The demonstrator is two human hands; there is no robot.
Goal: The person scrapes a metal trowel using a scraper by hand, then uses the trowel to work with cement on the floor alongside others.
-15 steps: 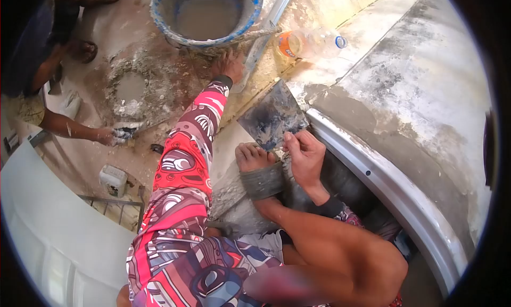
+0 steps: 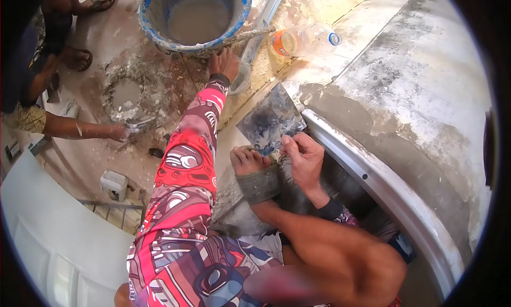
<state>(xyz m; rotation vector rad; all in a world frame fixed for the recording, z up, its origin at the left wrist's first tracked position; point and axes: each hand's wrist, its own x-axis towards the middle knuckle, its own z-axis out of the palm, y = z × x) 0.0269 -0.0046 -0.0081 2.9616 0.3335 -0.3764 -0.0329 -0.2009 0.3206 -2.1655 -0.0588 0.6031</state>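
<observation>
My left hand (image 2: pixel 224 65), its fingers curled, is low beside the blue-rimmed bucket (image 2: pixel 195 43) of grey wet mix. A clear plastic container (image 2: pixel 243 77) shows at its thumb side and seems to be in its grip, though the fingers partly hide the contact. My right hand (image 2: pixel 304 157) is closed in a pinch at the near corner of a dark, smeared square plate (image 2: pixel 270 117). The plate lies tilted just beyond my foot (image 2: pixel 249 160).
A co-worker's hand (image 2: pixel 125 132) is beside a ring of dry powder (image 2: pixel 125 94) on the floor at left. A plastic bottle (image 2: pixel 304 41) lies on the ledge. A metal rail (image 2: pixel 367 174) curves along a patchy plastered surface (image 2: pixel 415 94). A white jug (image 2: pixel 114 183) stands at lower left.
My left hand has gone from spread fingers to curled ones, moving slightly closer to the bucket. The co-worker's hand has shifted near the powder. My right hand still pinches the plate.
</observation>
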